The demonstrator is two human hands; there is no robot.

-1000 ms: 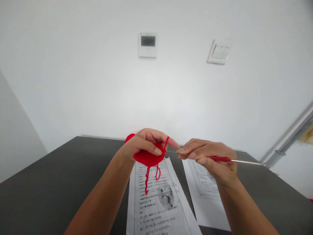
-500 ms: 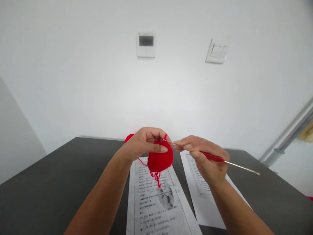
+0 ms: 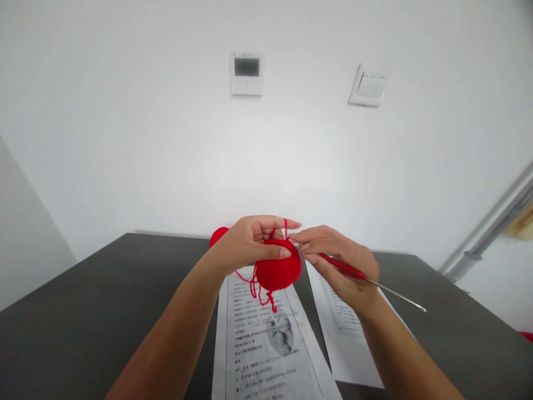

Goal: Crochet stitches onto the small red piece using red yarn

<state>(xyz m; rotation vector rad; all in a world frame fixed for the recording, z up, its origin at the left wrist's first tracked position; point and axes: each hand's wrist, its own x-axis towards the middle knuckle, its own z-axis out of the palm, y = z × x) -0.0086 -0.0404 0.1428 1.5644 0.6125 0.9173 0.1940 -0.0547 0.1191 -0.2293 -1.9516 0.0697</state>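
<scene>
Between thumb and fingers, my left hand (image 3: 254,241) grips a rounded red crocheted piece (image 3: 278,272), and red yarn loops over its outstretched index finger. Loose red strands (image 3: 268,300) dangle below the piece. My right hand (image 3: 339,261) is closed around a crochet hook with a red handle (image 3: 343,268); its bare metal end points down to the right. The hook's tip is at the upper edge of the piece, partly hidden by yarn and fingers. Behind my left wrist a red yarn ball (image 3: 218,235) shows in part.
Two printed sheets, the left one (image 3: 250,366) with a grey picture and the right one (image 3: 353,361), lie on the dark table (image 3: 83,311). A white wall with a control panel (image 3: 246,75) and a switch (image 3: 369,85) rises behind. A pipe (image 3: 491,239) stands at the right.
My left index finger has stretched out with the yarn over it. The hook and my right hand have shifted slightly left, with the hook's tip now at the piece's edge.
</scene>
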